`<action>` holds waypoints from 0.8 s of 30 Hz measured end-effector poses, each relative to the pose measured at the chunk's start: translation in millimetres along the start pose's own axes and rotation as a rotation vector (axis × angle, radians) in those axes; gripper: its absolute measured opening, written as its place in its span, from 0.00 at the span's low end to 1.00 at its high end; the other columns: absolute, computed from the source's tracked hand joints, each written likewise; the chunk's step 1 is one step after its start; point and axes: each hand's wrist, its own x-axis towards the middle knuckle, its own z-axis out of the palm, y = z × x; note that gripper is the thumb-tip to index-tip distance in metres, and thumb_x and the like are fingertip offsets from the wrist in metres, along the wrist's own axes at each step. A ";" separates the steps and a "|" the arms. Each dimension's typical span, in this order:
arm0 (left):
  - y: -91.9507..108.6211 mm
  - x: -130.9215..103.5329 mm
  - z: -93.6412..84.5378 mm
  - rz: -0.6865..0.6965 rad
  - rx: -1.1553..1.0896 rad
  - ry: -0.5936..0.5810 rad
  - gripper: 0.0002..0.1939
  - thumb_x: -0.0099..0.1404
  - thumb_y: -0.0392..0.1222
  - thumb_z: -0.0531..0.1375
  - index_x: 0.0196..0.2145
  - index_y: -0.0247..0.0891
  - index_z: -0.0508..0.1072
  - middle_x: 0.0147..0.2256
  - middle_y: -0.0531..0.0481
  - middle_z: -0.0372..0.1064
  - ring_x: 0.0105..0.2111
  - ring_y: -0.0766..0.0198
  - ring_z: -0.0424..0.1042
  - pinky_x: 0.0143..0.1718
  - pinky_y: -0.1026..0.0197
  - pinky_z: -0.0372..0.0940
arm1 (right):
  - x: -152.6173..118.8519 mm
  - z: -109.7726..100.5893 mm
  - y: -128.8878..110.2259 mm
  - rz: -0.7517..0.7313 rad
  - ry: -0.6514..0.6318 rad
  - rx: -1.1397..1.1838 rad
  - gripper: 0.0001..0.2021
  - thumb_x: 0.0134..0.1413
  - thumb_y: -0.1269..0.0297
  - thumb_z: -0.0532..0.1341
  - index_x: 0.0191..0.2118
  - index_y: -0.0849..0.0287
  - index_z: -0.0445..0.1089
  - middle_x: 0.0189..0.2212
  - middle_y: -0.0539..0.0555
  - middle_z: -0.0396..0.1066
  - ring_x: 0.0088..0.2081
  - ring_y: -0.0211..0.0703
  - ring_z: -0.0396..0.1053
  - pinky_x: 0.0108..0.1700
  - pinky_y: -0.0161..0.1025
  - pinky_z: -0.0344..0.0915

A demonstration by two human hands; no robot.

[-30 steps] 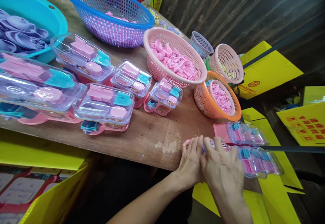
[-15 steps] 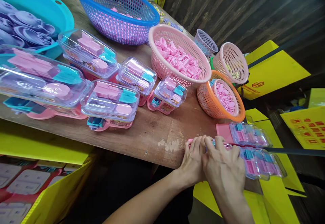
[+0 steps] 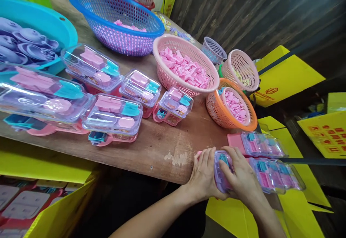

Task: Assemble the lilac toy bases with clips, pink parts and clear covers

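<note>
A clear-lidded toy case [image 3: 220,176] with a teal piece under its lid lies at the table's front edge between my hands. My left hand [image 3: 204,175] is wrapped over its left end, where a bit of pink shows past the fingertips. The fingers and thumb of my right hand [image 3: 240,176] grip its right side, the thumb on the lid. Right of my hands lie two similar filled cases, one [image 3: 275,175] near my right wrist and another [image 3: 263,144] behind it. Several more cases stand to the left, the nearest [image 3: 174,106] small, pink and clear-lidded.
A pink basket [image 3: 186,40] of pink pieces, a blue basket [image 3: 113,40] and an orange basket [image 3: 229,119] stand farther back. A turquoise tub [image 3: 69,32] holds purple parts. Yellow cartons are at lower left [image 3: 45,158] and right [image 3: 292,76].
My right hand has shifted right and its fingers have spread around the case, so more of the clear lid shows. My left hand stays on the left end. The view has tilted slightly.
</note>
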 end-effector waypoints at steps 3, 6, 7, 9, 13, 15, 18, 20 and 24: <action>2.6 4.3 -14.5 0.008 0.015 -0.115 0.70 0.32 0.56 0.69 0.64 0.30 0.35 0.60 0.28 0.48 0.60 0.36 0.50 0.57 0.32 0.47 | -22.8 8.4 0.3 0.090 0.150 -0.017 0.27 0.56 0.53 0.54 0.59 0.54 0.50 0.58 0.61 0.53 0.57 0.53 0.57 0.51 0.49 0.63; 8.0 24.4 -62.3 0.131 0.031 -0.281 0.63 0.40 0.52 0.68 0.65 0.35 0.37 0.61 0.31 0.46 0.61 0.41 0.50 0.57 0.38 0.54 | -32.0 17.9 11.2 0.124 0.201 -0.065 0.32 0.55 0.53 0.55 0.63 0.51 0.44 0.61 0.60 0.48 0.59 0.55 0.54 0.50 0.51 0.65; 10.5 35.4 -84.6 0.182 0.065 -0.291 0.57 0.45 0.50 0.67 0.65 0.38 0.39 0.62 0.34 0.45 0.61 0.45 0.50 0.57 0.42 0.56 | -27.8 19.9 20.3 0.124 0.212 -0.062 0.32 0.55 0.54 0.54 0.63 0.50 0.44 0.62 0.60 0.48 0.59 0.55 0.54 0.51 0.51 0.65; 15.8 62.2 -131.9 0.256 0.246 -0.176 0.44 0.53 0.40 0.62 0.63 0.42 0.46 0.63 0.40 0.44 0.62 0.50 0.47 0.59 0.48 0.54 | -8.8 21.5 46.3 0.109 0.245 -0.034 0.30 0.56 0.56 0.54 0.63 0.50 0.45 0.61 0.59 0.48 0.60 0.54 0.53 0.53 0.51 0.63; 20.4 114.5 -197.3 0.165 0.799 0.091 0.35 0.54 0.31 0.56 0.60 0.35 0.54 0.62 0.38 0.45 0.63 0.44 0.40 0.61 0.41 0.44 | 42.4 20.3 99.2 0.052 0.319 0.008 0.29 0.56 0.57 0.55 0.62 0.55 0.51 0.60 0.61 0.51 0.59 0.54 0.53 0.57 0.55 0.57; 19.9 129.1 -205.4 0.036 1.011 0.126 0.35 0.54 0.33 0.58 0.59 0.31 0.56 0.61 0.34 0.47 0.62 0.39 0.43 0.59 0.40 0.45 | 56.2 21.1 103.7 0.073 0.422 -0.010 0.27 0.55 0.57 0.57 0.60 0.58 0.55 0.59 0.63 0.53 0.59 0.58 0.52 0.56 0.59 0.56; 26.8 130.6 -192.9 -0.124 1.185 0.147 0.34 0.55 0.40 0.60 0.59 0.30 0.56 0.57 0.32 0.54 0.58 0.38 0.51 0.54 0.43 0.52 | 50.4 26.4 69.7 0.073 0.635 0.067 0.25 0.56 0.59 0.56 0.58 0.60 0.57 0.59 0.64 0.53 0.60 0.60 0.49 0.57 0.62 0.50; 40.1 117.6 -175.4 -0.182 1.216 0.166 0.35 0.56 0.43 0.60 0.59 0.29 0.56 0.53 0.32 0.58 0.54 0.40 0.55 0.49 0.46 0.57 | 34.6 32.3 31.3 0.010 0.639 0.275 0.25 0.58 0.60 0.53 0.60 0.57 0.54 0.59 0.62 0.54 0.60 0.55 0.50 0.60 0.59 0.48; 65.5 69.5 -141.3 -0.139 1.021 0.001 0.44 0.50 0.48 0.66 0.60 0.30 0.54 0.48 0.35 0.61 0.48 0.45 0.60 0.46 0.47 0.60 | 12.7 38.4 -24.4 0.058 0.281 0.833 0.28 0.61 0.55 0.49 0.64 0.52 0.44 0.63 0.57 0.49 0.60 0.49 0.54 0.58 0.52 0.55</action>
